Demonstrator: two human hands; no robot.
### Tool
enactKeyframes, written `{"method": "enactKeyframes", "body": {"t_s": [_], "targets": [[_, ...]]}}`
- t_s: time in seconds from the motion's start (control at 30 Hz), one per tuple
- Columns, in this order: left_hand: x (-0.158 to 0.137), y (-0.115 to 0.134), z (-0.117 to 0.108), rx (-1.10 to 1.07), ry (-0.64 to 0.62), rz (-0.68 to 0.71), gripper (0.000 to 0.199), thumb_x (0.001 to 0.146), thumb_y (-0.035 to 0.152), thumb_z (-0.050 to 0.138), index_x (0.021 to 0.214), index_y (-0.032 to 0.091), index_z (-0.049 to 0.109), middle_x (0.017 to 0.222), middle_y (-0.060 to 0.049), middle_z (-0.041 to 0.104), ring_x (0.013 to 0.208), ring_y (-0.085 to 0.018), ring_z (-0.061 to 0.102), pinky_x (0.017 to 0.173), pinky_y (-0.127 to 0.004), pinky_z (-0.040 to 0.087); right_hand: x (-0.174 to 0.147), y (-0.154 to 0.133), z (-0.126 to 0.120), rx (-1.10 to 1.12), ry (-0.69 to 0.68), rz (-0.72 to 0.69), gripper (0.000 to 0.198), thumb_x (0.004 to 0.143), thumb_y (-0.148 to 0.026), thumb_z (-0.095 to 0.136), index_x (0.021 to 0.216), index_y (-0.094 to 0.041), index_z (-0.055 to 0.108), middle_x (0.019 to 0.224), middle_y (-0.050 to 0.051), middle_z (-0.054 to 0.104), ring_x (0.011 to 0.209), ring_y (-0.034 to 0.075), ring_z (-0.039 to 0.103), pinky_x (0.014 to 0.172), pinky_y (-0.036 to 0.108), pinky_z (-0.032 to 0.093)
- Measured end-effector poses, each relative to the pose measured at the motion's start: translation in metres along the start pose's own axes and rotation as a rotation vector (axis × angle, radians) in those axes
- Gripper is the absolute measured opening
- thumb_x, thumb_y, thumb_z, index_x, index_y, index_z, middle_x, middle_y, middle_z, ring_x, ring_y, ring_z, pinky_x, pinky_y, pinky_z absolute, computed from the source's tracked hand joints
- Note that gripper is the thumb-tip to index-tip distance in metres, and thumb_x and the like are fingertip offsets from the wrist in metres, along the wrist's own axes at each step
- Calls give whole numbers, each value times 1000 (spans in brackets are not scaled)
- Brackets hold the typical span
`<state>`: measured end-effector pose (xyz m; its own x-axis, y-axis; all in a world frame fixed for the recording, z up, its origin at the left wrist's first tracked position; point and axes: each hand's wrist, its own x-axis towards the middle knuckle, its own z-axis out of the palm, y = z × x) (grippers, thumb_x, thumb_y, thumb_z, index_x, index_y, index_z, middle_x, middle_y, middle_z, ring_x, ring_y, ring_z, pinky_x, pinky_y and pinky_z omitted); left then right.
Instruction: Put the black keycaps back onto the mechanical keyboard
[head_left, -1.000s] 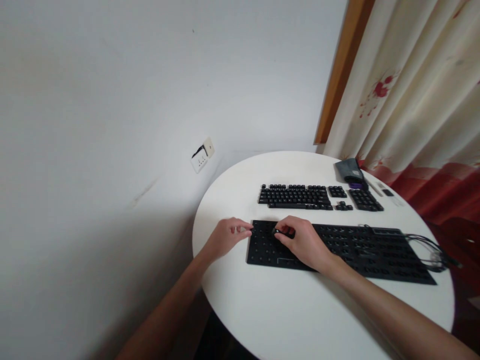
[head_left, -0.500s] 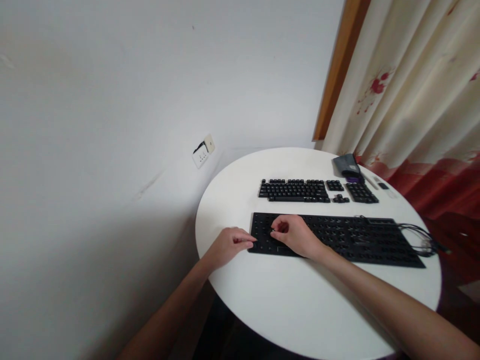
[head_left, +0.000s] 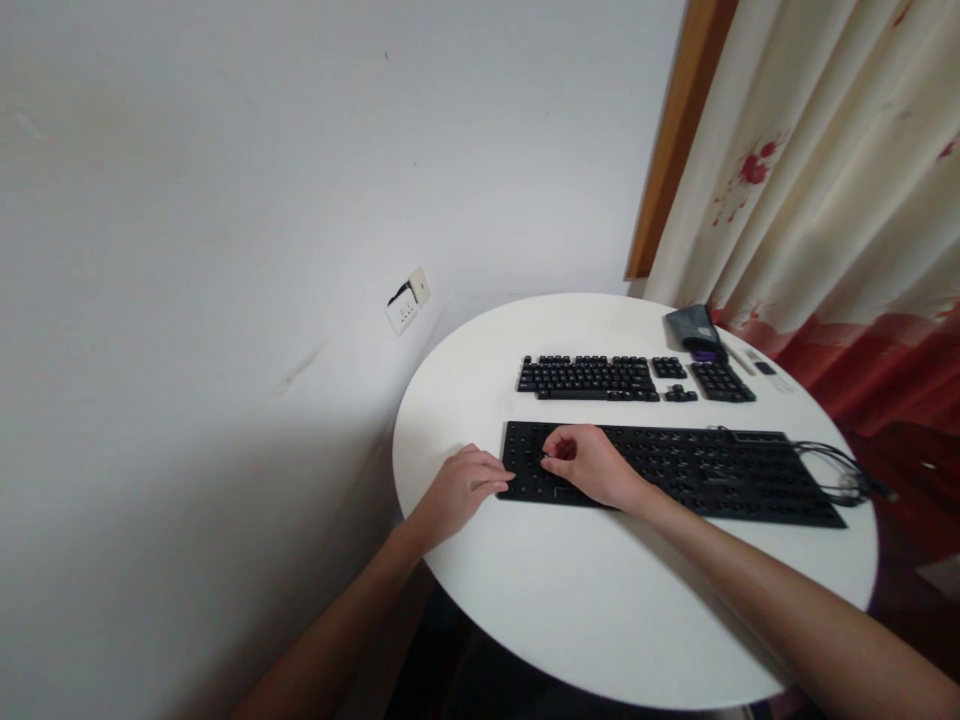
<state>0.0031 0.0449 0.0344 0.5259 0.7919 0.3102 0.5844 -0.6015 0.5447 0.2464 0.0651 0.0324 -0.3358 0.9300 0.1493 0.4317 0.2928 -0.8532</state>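
A black keyboard base (head_left: 750,490) without keycaps lies on the round white table (head_left: 585,620). At its left edge, my left hand (head_left: 466,487) has thumb and fingertips brought together on the keyboard's rim. My right hand (head_left: 592,466) rests over the left part of the base, thumb and forefinger pinched low against it. A tiny dark bit shows at those fingertips, too small to name. Behind the base, black keycaps (head_left: 589,378) are laid out in keyboard order, with a number-pad group (head_left: 721,381) to the right.
A coiled black cable (head_left: 840,470) runs off the base's right end. A grey pouch (head_left: 691,328) and a small dark object (head_left: 765,368) sit at the table's far right. White wall with a socket (head_left: 402,312) stands to the left, a curtain (head_left: 810,200) to the right.
The view has shifted very slightly. My left hand's fingers have moved a little at the keyboard's edge; my right hand keeps its pinch in the same spot.
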Motion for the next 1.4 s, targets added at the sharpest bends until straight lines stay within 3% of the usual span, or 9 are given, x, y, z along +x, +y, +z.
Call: {"method": "enactKeyframes", "body": {"t_s": [0.33, 0.57, 0.8, 1.4], "targets": [[-10, 2, 11, 177, 65, 180, 17, 91, 16, 62, 97, 23, 75, 93, -4, 69, 87, -18, 54, 76, -32, 48, -1, -3, -1, -41, 6, -11, 8, 77, -23, 68, 73, -16, 66, 66, -1, 64, 60, 12, 54, 57, 24, 39], [-15, 1, 19, 115, 128, 121, 16, 91, 16, 61, 96, 23, 75, 88, -3, 66, 86, -17, 55, 75, -31, 48, -2, -8, 1, -48, -6, 2, 7, 77, -22, 68, 73, -16, 67, 67, -1, 65, 61, 12, 54, 57, 23, 39], [-19, -2, 20, 59, 155, 93, 19, 92, 20, 60, 106, 24, 73, 95, -5, 68, 90, -18, 58, 79, -34, 50, -8, -16, 13, -23, -120, -58, 9, 81, -20, 65, 79, -16, 72, 72, 0, 69, 63, 12, 56, 59, 24, 40], [-21, -2, 22, 44, 133, 68, 21, 94, 21, 57, 110, 23, 71, 102, -5, 69, 96, -18, 60, 87, -36, 51, -13, -23, 24, -230, -96, -141, 9, 83, -15, 66, 84, -18, 74, 84, 4, 71, 75, 15, 62, 70, 25, 45]]}}
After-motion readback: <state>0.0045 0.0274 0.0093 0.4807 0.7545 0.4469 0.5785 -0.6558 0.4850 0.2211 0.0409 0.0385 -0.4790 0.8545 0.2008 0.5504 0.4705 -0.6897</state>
